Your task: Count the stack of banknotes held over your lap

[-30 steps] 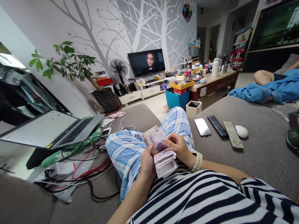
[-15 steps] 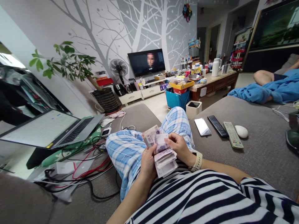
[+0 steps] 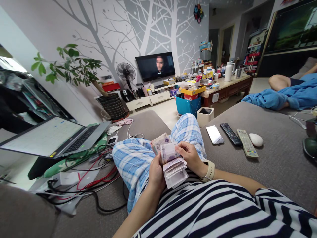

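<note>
My left hand (image 3: 156, 173) grips a thick stack of banknotes (image 3: 170, 162) over my lap, thumb pressed on the stack's middle. My right hand (image 3: 189, 155), with a pale watch at the wrist, pinches the top purple note near its right edge and bends it down toward me. The far end of the stack fans up above my blue checked trousers (image 3: 135, 158). Folded notes hang below the hands against my striped shirt.
On the grey sofa to my right lie a phone (image 3: 214, 134), two remotes (image 3: 230, 134) and a white mouse (image 3: 256, 139). An open laptop (image 3: 53, 137) and tangled cables sit at my left. Another person lies at far right under a blue blanket (image 3: 277, 97). TV (image 3: 155, 66) ahead.
My right hand has peeled the top purple note over from the far end of the stack toward me. The left hand holds the stack in the same place.
</note>
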Tool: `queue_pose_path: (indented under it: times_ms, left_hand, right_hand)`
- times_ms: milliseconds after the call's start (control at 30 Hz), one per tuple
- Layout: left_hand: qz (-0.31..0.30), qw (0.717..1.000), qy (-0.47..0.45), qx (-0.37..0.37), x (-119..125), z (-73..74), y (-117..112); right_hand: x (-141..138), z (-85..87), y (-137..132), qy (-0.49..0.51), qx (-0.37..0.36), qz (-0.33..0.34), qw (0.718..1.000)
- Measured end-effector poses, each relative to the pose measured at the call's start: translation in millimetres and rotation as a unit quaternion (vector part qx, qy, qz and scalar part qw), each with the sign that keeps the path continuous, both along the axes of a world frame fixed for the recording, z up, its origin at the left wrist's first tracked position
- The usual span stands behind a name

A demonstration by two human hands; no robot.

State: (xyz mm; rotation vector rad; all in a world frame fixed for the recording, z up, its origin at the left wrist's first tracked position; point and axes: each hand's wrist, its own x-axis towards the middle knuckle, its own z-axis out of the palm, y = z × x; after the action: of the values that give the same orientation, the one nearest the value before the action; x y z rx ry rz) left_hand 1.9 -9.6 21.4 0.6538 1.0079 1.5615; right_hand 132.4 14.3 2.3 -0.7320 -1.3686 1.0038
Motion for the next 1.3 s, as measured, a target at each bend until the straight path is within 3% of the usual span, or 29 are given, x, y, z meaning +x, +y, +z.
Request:
queue_pose_path:
  times_ms: [867, 1133, 1300]
  left_hand:
    - [0.006, 0.999, 0.052, -0.002, 0, 5.8, -7]
    - [-0.021, 0.998, -0.038, -0.036, 3, 3.5, -2]
    - [-0.015, 0.999, -0.032, -0.030, 1, -2.0, -1]
  right_hand:
    - [-1, 1.5, -3, 0.038, -0.008, 0.049, 0.998]
    - [-1, -0.2, -3, 0.039, -0.001, 0.074, 0.997]
    - [-3, -5.9, 1, 0.035, -0.017, 0.023, 0.999]
